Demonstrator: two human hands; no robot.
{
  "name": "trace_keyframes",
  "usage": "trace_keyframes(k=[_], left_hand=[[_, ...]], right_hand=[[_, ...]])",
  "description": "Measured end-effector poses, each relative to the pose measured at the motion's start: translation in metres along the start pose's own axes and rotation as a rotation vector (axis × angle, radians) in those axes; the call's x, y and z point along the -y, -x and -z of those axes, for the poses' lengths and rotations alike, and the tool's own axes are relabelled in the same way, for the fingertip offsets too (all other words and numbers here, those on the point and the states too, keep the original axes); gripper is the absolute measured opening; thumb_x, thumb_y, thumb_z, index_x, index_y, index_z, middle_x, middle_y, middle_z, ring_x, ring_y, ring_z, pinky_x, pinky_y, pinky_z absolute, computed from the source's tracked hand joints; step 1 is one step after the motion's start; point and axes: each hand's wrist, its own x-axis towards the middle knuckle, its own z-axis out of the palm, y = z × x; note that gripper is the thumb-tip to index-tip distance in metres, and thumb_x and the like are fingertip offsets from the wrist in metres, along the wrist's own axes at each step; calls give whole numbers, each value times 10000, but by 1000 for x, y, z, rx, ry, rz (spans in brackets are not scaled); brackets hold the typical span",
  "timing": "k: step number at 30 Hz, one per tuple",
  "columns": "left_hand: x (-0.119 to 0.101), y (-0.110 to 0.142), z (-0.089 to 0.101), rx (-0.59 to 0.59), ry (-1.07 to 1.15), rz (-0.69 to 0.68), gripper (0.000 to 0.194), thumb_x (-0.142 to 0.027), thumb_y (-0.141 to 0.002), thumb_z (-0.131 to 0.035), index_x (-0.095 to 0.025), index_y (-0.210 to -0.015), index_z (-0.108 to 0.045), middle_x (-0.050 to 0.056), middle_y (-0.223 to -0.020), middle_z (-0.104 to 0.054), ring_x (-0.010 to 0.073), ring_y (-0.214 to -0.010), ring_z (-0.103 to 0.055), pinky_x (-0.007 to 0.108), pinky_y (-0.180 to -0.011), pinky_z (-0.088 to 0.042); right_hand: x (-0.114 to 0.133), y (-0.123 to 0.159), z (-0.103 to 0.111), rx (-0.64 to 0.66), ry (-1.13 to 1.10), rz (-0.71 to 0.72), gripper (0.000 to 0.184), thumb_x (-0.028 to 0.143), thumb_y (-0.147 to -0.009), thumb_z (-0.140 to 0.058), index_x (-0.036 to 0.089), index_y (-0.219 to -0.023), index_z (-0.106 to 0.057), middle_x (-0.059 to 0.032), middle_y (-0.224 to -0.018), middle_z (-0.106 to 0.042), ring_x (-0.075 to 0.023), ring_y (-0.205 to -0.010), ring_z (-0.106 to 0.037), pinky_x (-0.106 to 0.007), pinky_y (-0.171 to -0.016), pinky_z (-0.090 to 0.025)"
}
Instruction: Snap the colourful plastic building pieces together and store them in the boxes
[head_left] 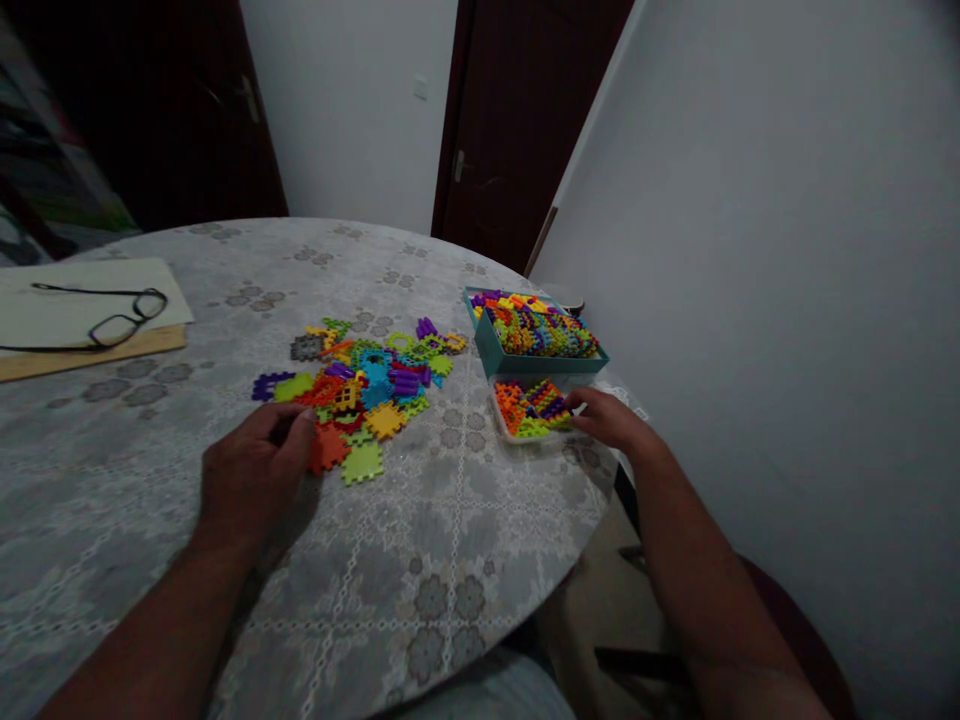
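Note:
A loose pile of colourful plastic interlocking tiles lies on the table, with notched square plates and several purple tube-like pieces among them. At its near left edge is my left hand, thumb and fingers curled together beside an orange tile. Whatever those fingers hold, if anything, is hidden. My right hand reaches over the right end of a clear plastic tub, its fingers closed against the tiles standing in rows there. I cannot make out a piece between its fingertips.
Behind the tub stands a teal box packed with rows of similar tiles. Black-framed glasses rest on white paper over a wooden board at the left. A patterned cloth covers the round table; a wall rises on the right.

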Motion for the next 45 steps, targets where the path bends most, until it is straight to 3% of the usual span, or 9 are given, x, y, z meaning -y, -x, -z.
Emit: trace_keyframes(k=[6,11,17,21,27,31,38,41,45], left_hand=[[-1,-1,1,10,27,19,198,-439,-928,-638,-288,-986,-752,-19,-922,-785,265,-879,-734,387,-837,-558],[5,-4,1,-65,36,30,191,-440,-950,-643,-291,-1003,-750,-45,-908,-775,267,-900,-735,375,-846,-557],[11,-6,5,-112,83,38,259,-452,-977,-611,-255,-1020,-773,26,-960,-806,231,-893,-742,329,-853,-565],[27,-15,5,-116,33,23,278,-359,-987,-567,-227,-1090,-789,85,-1081,-832,261,-998,-755,369,-933,-573],[48,-17,-6,21,-165,-107,287,-388,-1003,-607,-191,-1116,-783,142,-1108,-797,301,-1035,-726,427,-997,-565],[45,-12,-9,78,-210,-216,318,-461,-970,-713,-205,-1148,-774,128,-1120,-771,305,-1067,-693,441,-1014,-554],[33,-8,-2,143,-173,-340,213,-368,-982,-728,-216,-1131,-734,121,-1142,-757,308,-1106,-664,473,-1050,-534],[24,-2,1,182,-151,-432,195,-326,-984,-733,-216,-1146,-723,127,-1162,-747,317,-1128,-660,480,-1043,-535],[9,14,3,360,-158,-676,296,-337,-964,-799,-227,-1228,-721,118,-1208,-739,317,-1162,-658,475,-1054,-523]], right_hand=[[5,4,-4,-73,65,-39,49,232,-851,-735,207,-885,-709,-41,-895,-747,-196,-823,-648,-281,-752,-478],[10,2,-7,-94,94,-37,68,275,-840,-723,218,-877,-722,-52,-899,-749,-217,-836,-660,-306,-766,-481],[9,10,-11,-199,181,46,119,333,-876,-636,242,-829,-696,-79,-877,-733,-251,-808,-678,-357,-745,-507],[55,22,-9,-390,146,174,214,439,-975,-615,248,-919,-693,-99,-912,-722,-274,-787,-689,-401,-730,-522],[182,18,-40,-38,-69,537,133,346,-1082,-602,250,-1109,-691,-98,-1047,-754,-251,-872,-730,-388,-798,-575],[234,-14,-86,77,3,574,208,282,-1066,-652,243,-1267,-689,-126,-1266,-728,-266,-1009,-738,-396,-866,-600],[261,-43,-145,44,-6,479,474,316,-1046,-694,245,-1507,-611,-168,-1544,-591,-322,-1247,-689,-421,-982,-602],[257,-46,-158,12,-44,464,351,304,-1083,-621,213,-1420,-654,-176,-1479,-632,-314,-1235,-687,-409,-993,-587],[246,-52,-160,-59,-182,509,194,271,-1102,-536,218,-1164,-711,-137,-1190,-734,-284,-1131,-692,-391,-996,-556]])
